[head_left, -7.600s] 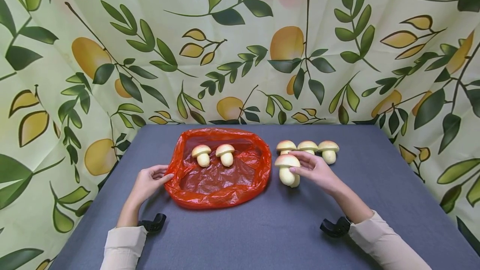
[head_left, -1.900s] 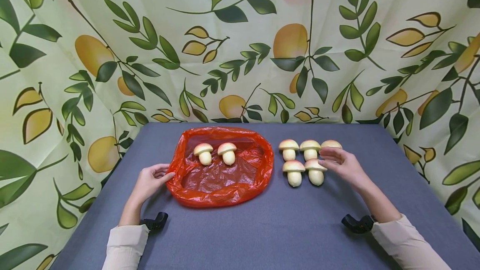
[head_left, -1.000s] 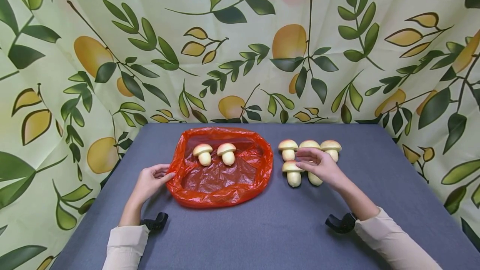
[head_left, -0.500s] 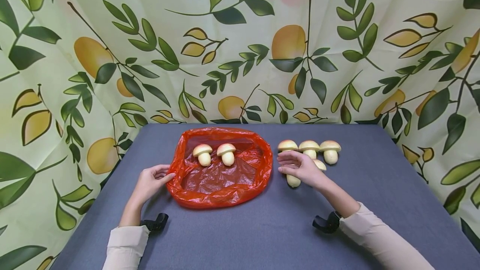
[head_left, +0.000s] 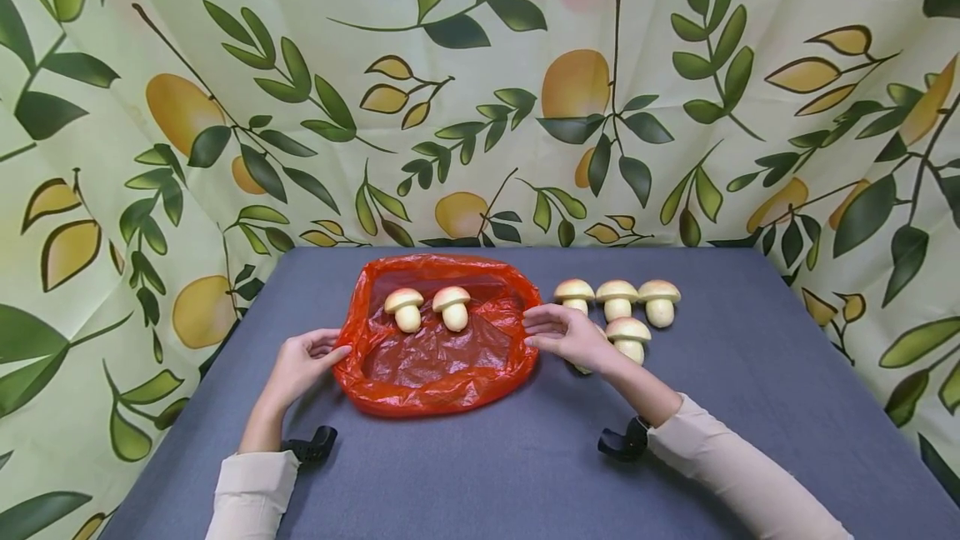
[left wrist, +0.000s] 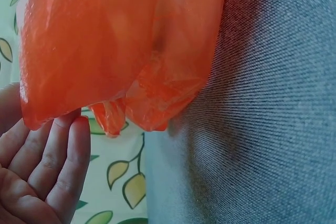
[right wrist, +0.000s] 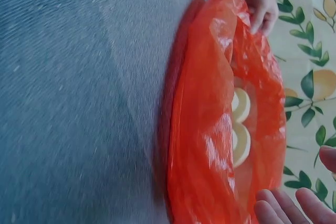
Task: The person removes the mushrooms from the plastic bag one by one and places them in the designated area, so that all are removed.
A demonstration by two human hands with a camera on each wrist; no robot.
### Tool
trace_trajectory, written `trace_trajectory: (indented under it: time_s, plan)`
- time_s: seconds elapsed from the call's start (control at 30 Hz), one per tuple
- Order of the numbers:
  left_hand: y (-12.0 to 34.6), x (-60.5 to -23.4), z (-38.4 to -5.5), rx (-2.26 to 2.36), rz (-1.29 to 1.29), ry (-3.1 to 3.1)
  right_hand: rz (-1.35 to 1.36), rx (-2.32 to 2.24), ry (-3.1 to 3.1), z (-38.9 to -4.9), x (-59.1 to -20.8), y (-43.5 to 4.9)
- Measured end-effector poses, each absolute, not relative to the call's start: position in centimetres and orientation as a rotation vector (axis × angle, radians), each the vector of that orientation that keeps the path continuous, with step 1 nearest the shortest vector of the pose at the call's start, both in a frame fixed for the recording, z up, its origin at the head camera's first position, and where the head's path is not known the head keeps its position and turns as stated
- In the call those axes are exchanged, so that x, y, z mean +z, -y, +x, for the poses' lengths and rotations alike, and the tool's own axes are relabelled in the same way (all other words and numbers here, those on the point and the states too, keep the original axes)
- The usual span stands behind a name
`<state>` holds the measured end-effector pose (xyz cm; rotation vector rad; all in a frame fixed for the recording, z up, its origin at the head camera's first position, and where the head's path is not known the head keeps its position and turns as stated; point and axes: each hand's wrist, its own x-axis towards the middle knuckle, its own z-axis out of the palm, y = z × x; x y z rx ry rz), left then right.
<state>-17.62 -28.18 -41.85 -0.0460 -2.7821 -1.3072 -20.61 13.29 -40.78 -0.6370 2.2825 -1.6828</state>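
A red plastic bag lies with its mouth wide, and two toy mushrooms rest inside it. At its left rim, my left hand pinches the plastic between thumb and fingers; the left wrist view shows the fingers behind the red film. My right hand is at the right rim, fingertips overlapping the edge. In the right wrist view its thumb and fingers are spread apart with nothing between them. Beneath that hand, one mushroom in the front row is mostly hidden.
Right of the bag, three mushrooms stand in a back row, the rightmost farthest from my hand. Another mushroom is in front of them. A grey-blue cloth covers the table; a leaf-print curtain hangs behind.
At the earliest frame my right hand held a mushroom; it has since let go, and two stand in a front row. That hand then moved left across them to the bag. The left hand stayed put.
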Motion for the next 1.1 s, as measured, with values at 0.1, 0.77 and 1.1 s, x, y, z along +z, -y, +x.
trace_trajectory:
  time_s: [0.1,0.77,1.1]
  plan:
    - [28.2,-41.9,-17.6,-1.311,-0.048,2.782,-0.633,-1.674,-2.267,-20.6,-41.0,-12.5]
    - [28.3,-41.5,-17.6,-1.308,-0.028,2.804,-0.584,-1.543,-2.350,-21.6,-42.1,-7.2]
    - [28.2,-41.7,-17.7,-1.322,-0.061,2.760,-0.431,-1.593,-2.361,-23.1,-42.7,-5.1]
